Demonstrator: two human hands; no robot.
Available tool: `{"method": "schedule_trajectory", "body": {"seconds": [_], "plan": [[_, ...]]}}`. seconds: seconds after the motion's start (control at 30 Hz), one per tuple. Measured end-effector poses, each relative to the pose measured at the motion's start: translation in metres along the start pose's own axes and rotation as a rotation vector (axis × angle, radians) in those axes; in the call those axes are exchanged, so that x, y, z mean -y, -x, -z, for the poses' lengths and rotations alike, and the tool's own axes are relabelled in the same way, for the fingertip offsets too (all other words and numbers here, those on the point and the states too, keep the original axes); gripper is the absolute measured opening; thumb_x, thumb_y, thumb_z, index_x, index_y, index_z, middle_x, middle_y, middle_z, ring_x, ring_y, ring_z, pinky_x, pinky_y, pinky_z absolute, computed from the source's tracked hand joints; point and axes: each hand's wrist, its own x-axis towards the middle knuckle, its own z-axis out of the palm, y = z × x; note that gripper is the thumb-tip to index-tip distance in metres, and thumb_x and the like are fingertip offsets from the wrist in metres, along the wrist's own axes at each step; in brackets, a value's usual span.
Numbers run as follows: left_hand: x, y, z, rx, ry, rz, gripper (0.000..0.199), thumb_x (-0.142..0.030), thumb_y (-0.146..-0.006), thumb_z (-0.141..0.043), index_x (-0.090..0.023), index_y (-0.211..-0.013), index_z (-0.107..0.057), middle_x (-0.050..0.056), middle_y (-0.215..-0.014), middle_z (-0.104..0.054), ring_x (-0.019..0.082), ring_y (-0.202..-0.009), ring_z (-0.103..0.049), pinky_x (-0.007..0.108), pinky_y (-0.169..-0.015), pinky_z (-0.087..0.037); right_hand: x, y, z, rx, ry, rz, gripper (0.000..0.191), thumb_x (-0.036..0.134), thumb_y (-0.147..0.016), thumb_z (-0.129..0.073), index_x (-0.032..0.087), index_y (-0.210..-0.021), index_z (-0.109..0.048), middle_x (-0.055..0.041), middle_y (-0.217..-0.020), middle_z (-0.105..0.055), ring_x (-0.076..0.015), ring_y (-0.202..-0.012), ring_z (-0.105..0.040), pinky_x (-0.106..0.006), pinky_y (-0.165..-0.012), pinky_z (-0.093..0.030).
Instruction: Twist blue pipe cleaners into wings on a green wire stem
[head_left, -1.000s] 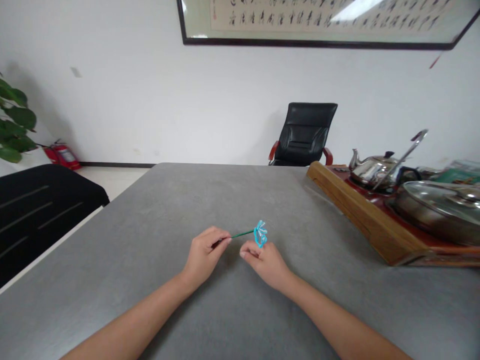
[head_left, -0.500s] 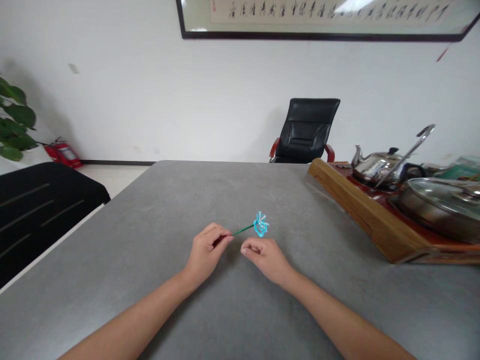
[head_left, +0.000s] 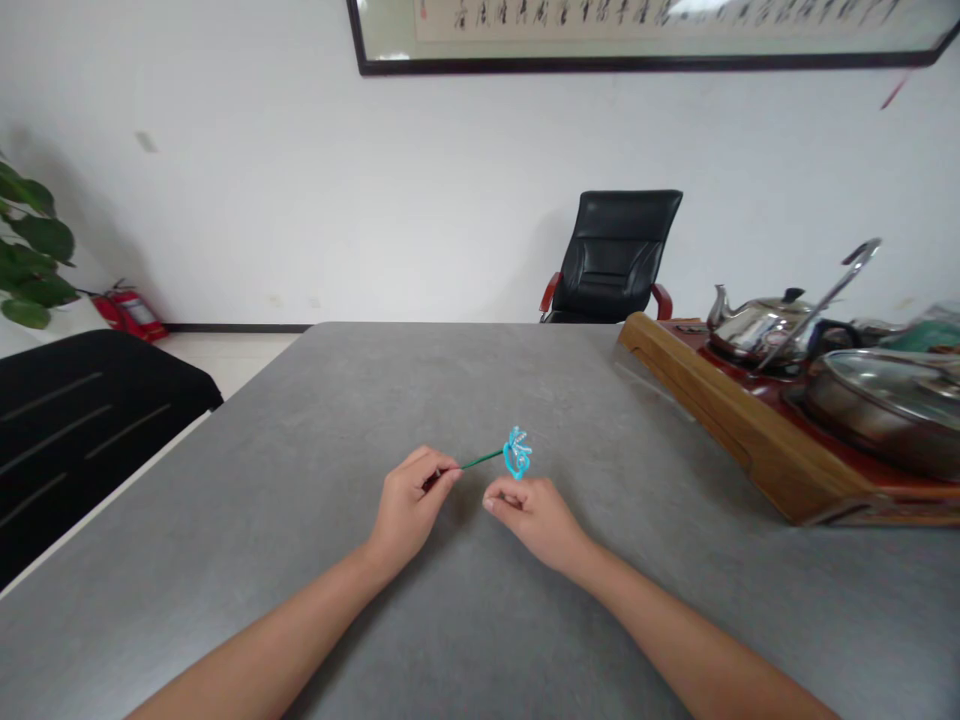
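Between the thumb and fingers of my left hand (head_left: 412, 500) is the green stem of an artificial flower (head_left: 517, 453). Its head is made of bright blue loops with pale, sparkly strands in the middle. The stem points right and slightly up, so the flower head sits just above the knuckles of my right hand (head_left: 529, 508). That right hand is curled closed with its thumb along the index finger, and nothing shows in it. Both hands are low over the grey table (head_left: 420, 380).
A wooden tea tray (head_left: 705, 420) on the right carries a steel kettle (head_left: 761, 325), a lidded pan (head_left: 877, 400) and a ladle (head_left: 825, 295). A black office chair (head_left: 619, 250) stands behind the table. Another black chair (head_left: 97, 430) is at the left.
The flower head has turned a little and shifted slightly left with the left hand's grip. My right hand has stayed almost still. The whole view has moved slightly.
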Motion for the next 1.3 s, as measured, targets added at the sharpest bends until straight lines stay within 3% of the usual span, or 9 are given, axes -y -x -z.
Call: {"method": "schedule_trajectory", "body": {"seconds": [0.53,0.87,1.03,1.3], "plan": [[0.001,0.002,0.001,-0.006,-0.073,0.013,0.016,-0.024,-0.089,-0.056,-0.018,-0.079,-0.067,-0.002,-0.066,-0.058,0.011,-0.063,-0.051,0.021,-0.061,-0.037,-0.002,0.0,0.0,0.01,0.0,-0.014,0.017,0.025,-0.084,-0.053,0.018,-0.073,-0.064,0.0064,-0.051,-0.04,-0.0087,-0.049,-0.037,-0.021,-0.05,-0.024],[-0.006,0.006,0.002,0.029,-0.01,-0.197,0.011,-0.019,-0.088,-0.056,-0.016,-0.083,-0.066,0.001,-0.07,-0.06,0.011,-0.066,-0.054,0.022,-0.063,-0.041,-0.006,-0.002,-0.002,0.022,-0.07,0.022,0.02,0.025,-0.085,-0.051,0.018,-0.069,-0.059,0.0059,-0.054,-0.04,-0.0092,-0.051,-0.037,-0.022,-0.051,-0.025],[-0.007,0.006,0.004,0.077,0.03,-0.303,0.009,-0.015,-0.087,-0.057,-0.016,-0.087,-0.066,0.004,-0.075,-0.063,0.012,-0.07,-0.057,0.022,-0.066,-0.045,-0.008,-0.004,-0.001,0.035,-0.233,-0.002,0.021,0.029,-0.085,-0.051,0.018,-0.069,-0.06,0.0027,-0.061,-0.048,-0.0118,-0.059,-0.045,-0.023,-0.056,-0.032],[-0.008,0.007,0.004,0.214,-0.004,-0.446,0.013,-0.015,-0.088,-0.055,-0.017,-0.091,-0.067,0.006,-0.08,-0.067,0.013,-0.073,-0.06,0.023,-0.067,-0.046,-0.022,-0.019,0.01,0.171,-0.458,-0.104,0.038,0.052,-0.072,-0.063,0.014,-0.07,-0.063,0.0035,-0.056,-0.048,-0.0086,-0.052,-0.039,-0.022,-0.051,-0.03]]}}
